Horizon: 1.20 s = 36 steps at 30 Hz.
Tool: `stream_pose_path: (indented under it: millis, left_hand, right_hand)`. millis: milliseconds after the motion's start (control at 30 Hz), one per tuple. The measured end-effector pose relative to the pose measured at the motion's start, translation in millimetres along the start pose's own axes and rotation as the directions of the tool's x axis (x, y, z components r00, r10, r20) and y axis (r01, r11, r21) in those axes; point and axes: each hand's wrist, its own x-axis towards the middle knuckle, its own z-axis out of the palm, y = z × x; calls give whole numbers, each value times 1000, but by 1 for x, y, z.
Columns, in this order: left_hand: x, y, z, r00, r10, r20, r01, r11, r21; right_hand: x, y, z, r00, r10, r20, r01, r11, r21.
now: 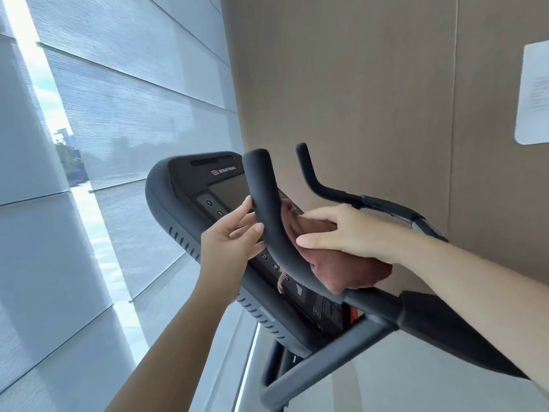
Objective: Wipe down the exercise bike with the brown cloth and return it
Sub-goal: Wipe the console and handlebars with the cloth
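Mid-wipe: right hand point(341, 230) presses the crumpled brown cloth point(350, 272) against the curved black foam handlebar point(264, 203), loosely open left hand point(231, 236) steadying it; next, sweep upward

The left hand point(230, 236) is raised mid-frame, fingers loosely spread; the right hand point(341, 233) is flattened, palm down, at centre right.

My right grip point(341, 230) covers the middle of the brown cloth point(350, 272), and the near handlebar point(267, 209) hides the cloth's left edge and part of the console point(190, 185) screen. The small print on the console's label and on the wall notice point(534, 93), itself cut by the right edge, is too blurred to read.
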Motion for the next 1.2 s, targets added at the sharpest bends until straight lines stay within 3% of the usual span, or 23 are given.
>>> stream_pose_path:
  millis: [67, 200, 367, 500, 633, 800, 1000, 1133, 1200]
  left_hand:
    - [-6, -2, 1, 1000, 4, -30, -3, 1000, 30]
    - [-8, 3, 11, 987, 87, -132, -73, 991, 109]
    - [0, 15, 14, 951, 257, -172, -198, 933, 300]
    - [0, 9, 19, 928, 293, -231, -189, 903, 387]
    - [-1, 7, 22, 926, 284, -248, -174, 905, 387]
    - [-5, 10, 25, 949, 238, -205, -157, 924, 348]
    - [-9, 14, 30, 956, 215, -199, -145, 937, 317]
    - [-10, 11, 31, 954, 220, -205, -158, 947, 279]
    - [-11, 9, 30, 954, 225, -196, -167, 946, 277]
  right_hand:
    - [3, 5, -11, 999, 4, 39, -10, 986, 163]
    - [46, -6, -8, 985, -53, -166, 127, 871, 475]
    - [77, -11, 7, 989, -138, -43, 133, 753, 645]
    - [63, 18, 14, 967, -253, 25, 190, 785, 589]
    - [55, 35, 13, 956, -269, 115, 156, 803, 575]
    - [87, 0, 0, 935, -327, -138, 338, 701, 627]
    - [75, 4, 11, 893, -411, -183, 449, 778, 439]
    - [49, 27, 10, 934, -356, -14, 350, 912, 214]
    - [42, 24, 2, 938, -341, 55, 325, 925, 195]
